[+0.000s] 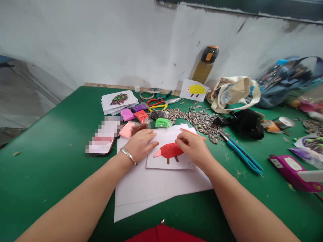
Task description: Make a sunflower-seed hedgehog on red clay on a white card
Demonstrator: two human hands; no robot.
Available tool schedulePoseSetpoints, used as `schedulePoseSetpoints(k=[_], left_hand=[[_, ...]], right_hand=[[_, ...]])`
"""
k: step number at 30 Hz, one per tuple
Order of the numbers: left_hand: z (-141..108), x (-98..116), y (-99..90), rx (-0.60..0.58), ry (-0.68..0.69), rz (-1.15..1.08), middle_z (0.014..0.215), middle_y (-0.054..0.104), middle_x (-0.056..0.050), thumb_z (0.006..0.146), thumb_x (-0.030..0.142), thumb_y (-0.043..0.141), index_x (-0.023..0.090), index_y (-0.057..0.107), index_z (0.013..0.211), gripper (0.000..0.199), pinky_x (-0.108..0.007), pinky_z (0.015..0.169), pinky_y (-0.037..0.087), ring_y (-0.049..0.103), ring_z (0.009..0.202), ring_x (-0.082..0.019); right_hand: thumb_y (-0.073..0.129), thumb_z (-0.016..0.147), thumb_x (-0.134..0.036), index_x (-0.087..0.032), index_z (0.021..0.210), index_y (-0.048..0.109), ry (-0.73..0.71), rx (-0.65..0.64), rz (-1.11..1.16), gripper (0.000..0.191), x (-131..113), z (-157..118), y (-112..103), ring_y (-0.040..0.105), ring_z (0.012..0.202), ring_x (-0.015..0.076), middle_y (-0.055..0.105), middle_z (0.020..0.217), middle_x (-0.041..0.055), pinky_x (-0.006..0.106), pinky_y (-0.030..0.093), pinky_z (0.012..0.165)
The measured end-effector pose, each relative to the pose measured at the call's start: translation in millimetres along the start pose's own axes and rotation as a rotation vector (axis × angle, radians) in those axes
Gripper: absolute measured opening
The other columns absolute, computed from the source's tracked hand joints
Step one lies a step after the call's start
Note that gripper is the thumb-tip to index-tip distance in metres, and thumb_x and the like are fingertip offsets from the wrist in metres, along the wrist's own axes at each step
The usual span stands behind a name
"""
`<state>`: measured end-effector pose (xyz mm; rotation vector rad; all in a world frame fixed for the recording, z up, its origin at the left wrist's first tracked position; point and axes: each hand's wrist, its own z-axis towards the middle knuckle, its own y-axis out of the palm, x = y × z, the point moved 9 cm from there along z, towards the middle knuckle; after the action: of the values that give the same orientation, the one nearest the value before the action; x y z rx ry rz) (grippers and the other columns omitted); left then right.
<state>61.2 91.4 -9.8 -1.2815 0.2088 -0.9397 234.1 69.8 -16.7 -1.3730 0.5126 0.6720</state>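
A white card [156, 163] bears a red clay animal [168, 151] with a pink snout and brown legs, and rests on larger white sheets [141, 188]. My left hand [141, 144], with a silver bracelet at the wrist, lies at the card's left edge, fingers apart and holding nothing. Over the upper right end of the red body, my right hand [193, 145] has its thumb and fingers pinched; whatever is between the fingertips is hidden. An orange stick [188, 131] lies just behind this hand.
Behind the card are clay packets [163, 123], scissors [158, 107] and scattered striped seeds [202, 121]. A phone [104, 136] lies left. On the right are a blue cutter [244, 156], a black bag [248, 123] and a magenta device [294, 171]. A bottle [205, 65] stands against the wall.
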Motion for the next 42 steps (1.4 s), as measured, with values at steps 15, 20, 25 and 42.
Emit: schedulePoseSetpoints(k=[15,20,25,42], left_hand=[[-5,8,-30.9,0.221,-0.086,-0.047,0.091,0.074,-0.005,0.09,0.028,0.047,0.018,0.071,0.087,0.026,-0.029,0.077,0.053,0.068,0.085,-0.019],[-4,18,-29.6,0.191,-0.059,-0.16,0.085,0.072,-0.004,0.091,0.025,0.046,0.017,0.069,0.084,0.025,-0.029,0.076,0.052,0.067,0.08,-0.017],[-4,27,-31.9,0.2,-0.012,-0.203,0.088,0.072,-0.005,0.091,0.024,0.047,0.016,0.068,0.087,0.023,-0.029,0.077,0.051,0.067,0.084,-0.018],[-4,39,-6.8,-0.073,-0.543,-1.092,0.085,0.071,-0.009,0.083,0.049,0.059,0.015,0.071,0.087,0.036,-0.034,0.074,0.052,0.067,0.082,-0.023]], right_hand=[[0.047,0.086,-0.038,-0.021,0.055,0.051,0.062,-0.005,0.031,0.035,-1,0,-5,0.062,0.077,0.02,0.053,0.053,-0.0011,0.03,0.044,0.073],[0.053,0.083,-0.033,-0.022,0.065,0.057,0.031,0.0,0.047,0.021,-5,-2,-3,0.058,0.065,0.0162,0.054,0.056,-0.0032,0.029,0.044,0.066],[0.047,0.084,-0.024,-0.023,0.092,0.061,0.016,0.021,0.149,0.015,-5,-5,1,0.062,0.073,0.0147,0.068,0.082,0.0003,0.027,0.047,0.067],[0.051,0.088,-0.019,-0.022,0.088,0.068,-0.357,0.185,0.135,0.017,-72,-24,-20,0.056,0.081,0.0161,0.061,0.082,0.0033,0.03,0.047,0.072]])
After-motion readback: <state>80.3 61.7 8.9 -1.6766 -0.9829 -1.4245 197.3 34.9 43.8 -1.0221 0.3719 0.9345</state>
